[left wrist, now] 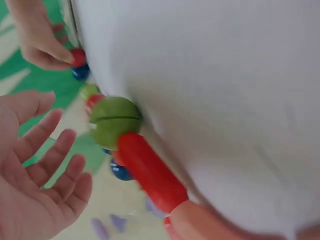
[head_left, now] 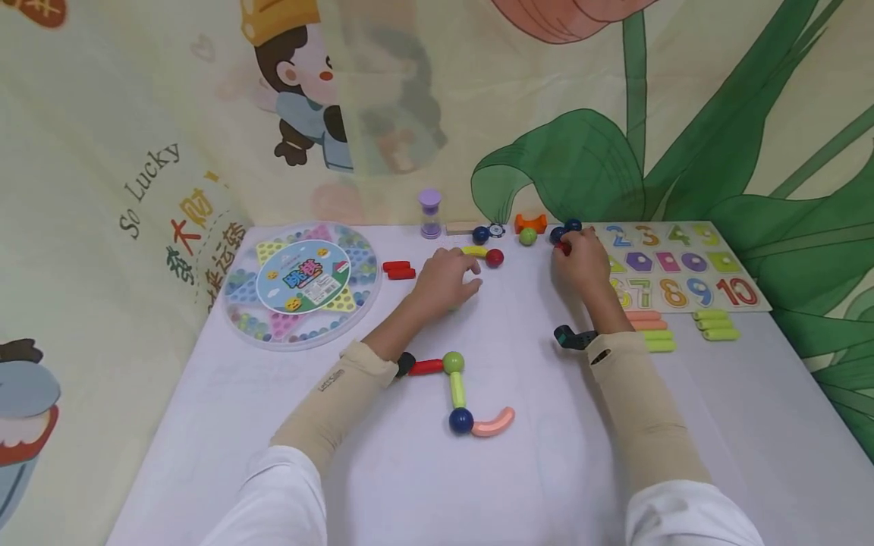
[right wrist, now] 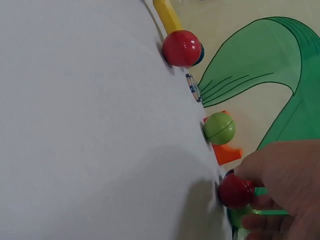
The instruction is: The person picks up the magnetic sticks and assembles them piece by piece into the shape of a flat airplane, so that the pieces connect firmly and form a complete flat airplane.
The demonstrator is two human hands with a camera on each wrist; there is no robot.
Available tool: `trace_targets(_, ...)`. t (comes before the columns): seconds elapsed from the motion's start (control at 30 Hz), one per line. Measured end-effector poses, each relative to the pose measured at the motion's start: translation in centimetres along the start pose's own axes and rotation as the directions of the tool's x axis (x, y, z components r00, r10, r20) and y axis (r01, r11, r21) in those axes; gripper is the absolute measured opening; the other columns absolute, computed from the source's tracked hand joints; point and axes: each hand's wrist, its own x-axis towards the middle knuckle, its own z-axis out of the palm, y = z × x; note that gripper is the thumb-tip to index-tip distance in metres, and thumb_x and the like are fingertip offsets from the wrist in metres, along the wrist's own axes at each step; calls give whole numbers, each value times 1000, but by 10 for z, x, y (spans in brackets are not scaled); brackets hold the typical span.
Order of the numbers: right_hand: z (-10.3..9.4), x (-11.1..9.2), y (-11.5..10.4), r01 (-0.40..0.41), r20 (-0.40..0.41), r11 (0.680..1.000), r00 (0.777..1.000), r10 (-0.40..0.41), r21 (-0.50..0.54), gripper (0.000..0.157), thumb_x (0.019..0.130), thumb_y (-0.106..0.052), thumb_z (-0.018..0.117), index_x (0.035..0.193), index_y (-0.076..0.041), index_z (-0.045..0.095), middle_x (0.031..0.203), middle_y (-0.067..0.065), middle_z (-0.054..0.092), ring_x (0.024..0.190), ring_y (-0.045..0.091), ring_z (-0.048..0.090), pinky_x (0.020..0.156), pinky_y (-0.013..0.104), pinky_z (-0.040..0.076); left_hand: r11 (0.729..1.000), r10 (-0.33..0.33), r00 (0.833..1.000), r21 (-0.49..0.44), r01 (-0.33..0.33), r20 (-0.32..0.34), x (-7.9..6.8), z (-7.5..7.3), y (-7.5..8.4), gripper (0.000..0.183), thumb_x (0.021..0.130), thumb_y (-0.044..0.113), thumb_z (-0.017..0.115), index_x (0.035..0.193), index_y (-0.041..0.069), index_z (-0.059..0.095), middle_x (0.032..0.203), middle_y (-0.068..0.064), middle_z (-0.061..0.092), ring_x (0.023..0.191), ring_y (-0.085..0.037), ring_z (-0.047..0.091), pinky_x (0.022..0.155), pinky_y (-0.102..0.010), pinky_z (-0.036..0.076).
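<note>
At the back right of the table, my right hand [head_left: 582,262] pinches a red ball [right wrist: 235,191] between thumb and fingers, beside two dark blue balls [head_left: 572,225]. My left hand [head_left: 444,280] hovers with relaxed, spread fingers and holds nothing. Near its fingertips lie a yellow rod [head_left: 474,250] and another red ball [head_left: 495,258], end to end. Closer to me is a joined chain: a red rod [head_left: 427,367], a green ball [head_left: 454,362], a light green rod [head_left: 457,390], a dark blue ball [head_left: 460,421] and a curved pink rod [head_left: 495,423].
A round marble board game [head_left: 369,303] lies at left, near red rods [head_left: 400,274]. Along the back stand a purple hourglass [head_left: 430,214], a blue ball [head_left: 481,235], a green ball [head_left: 528,236] and an orange piece [head_left: 531,223]. A number board [head_left: 744,303] and green rods [head_left: 717,324] lie right.
</note>
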Motion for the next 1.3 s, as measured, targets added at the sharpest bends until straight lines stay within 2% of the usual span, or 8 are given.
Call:
trace_targets(0.27, -3, -5, 0, 28, 120, 1000, 992, -29, 10, 30, 85, -14, 56, 111, 0, 53, 105, 19, 48, 91, 34, 44, 80, 47, 43, 988, 130, 976, 59, -142, 174, -46, -24, 25, 29, 81, 34, 66, 106, 18, 67, 101, -1, 59, 88, -17, 48, 69, -27, 45)
trace_targets(0.43, -3, -15, -11, 115, 347, 993, 931, -113, 14, 26, 84, -15, 61, 107, -4, 57, 96, 14, 54, 87, 29, 47, 77, 41, 45, 958, 194, 925, 142, -251, 325, -89, -32, 46, 38, 79, 43, 66, 108, 19, 66, 96, 2, 59, 81, -13, 49, 65, -24, 44)
trace_targets(0.53, -5, -38, -23, 228, 484, 969, 840, -243, 92, 20, 82, -17, 66, 101, -10, 63, 94, 8, 57, 87, 25, 48, 77, 38, 45, 906, 267, 880, 209, -368, 393, -124, -22, 63, 43, 76, 53, 64, 105, 20, 66, 89, 3, 57, 78, -12, 47, 63, -25, 41)
trace_targets(0.63, -7, -71, -34, 329, 581, 914, 706, -405, 238, 17, 80, -19, 69, 97, -18, 66, 94, 1, 57, 88, 21, 48, 76, 34, 46, 837, 322, 843, 287, -467, 431, -149, -8, 73, 46, 73, 59, 62, 100, 21, 66, 84, 4, 54, 75, -13, 46, 62, -26, 41)
trace_targets(0.8, -7, -127, -45, 387, 653, 820, 499, -571, 421, 21, 77, -19, 72, 95, -29, 67, 97, -9, 53, 93, 14, 47, 75, 27, 47, 787, 309, 844, 381, -486, 438, -164, 6, 79, 35, 74, 50, 68, 97, 24, 66, 82, 4, 53, 76, -14, 44, 64, -27, 40)
trace_targets(0.9, -8, -150, -49, 390, 664, 789, 429, -613, 476, 23, 76, -18, 73, 95, -30, 67, 98, -10, 51, 95, 13, 46, 75, 26, 47, 783, 302, 849, 395, -480, 434, -164, 10, 78, 30, 73, 42, 71, 97, 24, 66, 82, 4, 54, 75, -14, 43, 63, -26, 40)
trace_targets(1.0, -9, -163, -52, 391, 658, 771, 405, -634, 502, 25, 75, -17, 74, 94, -31, 66, 98, -9, 50, 94, 14, 47, 74, 26, 48, 780, 326, 852, 392, -487, 410, -162, 12, 76, 27, 74, 38, 72, 97, 24, 66, 79, 5, 53, 72, -14, 43, 59, -25, 39)
trace_targets(1.3, -12, -170, -55, 431, 680, 793, 422, -600, 432, 23, 72, -20, 77, 87, -32, 64, 92, -9, 49, 89, 11, 47, 72, 23, 47, 776, 369, 856, 387, -498, 362, -155, 17, 76, 27, 76, 33, 71, 100, 22, 67, 77, 4, 53, 71, -15, 42, 59, -26, 40)
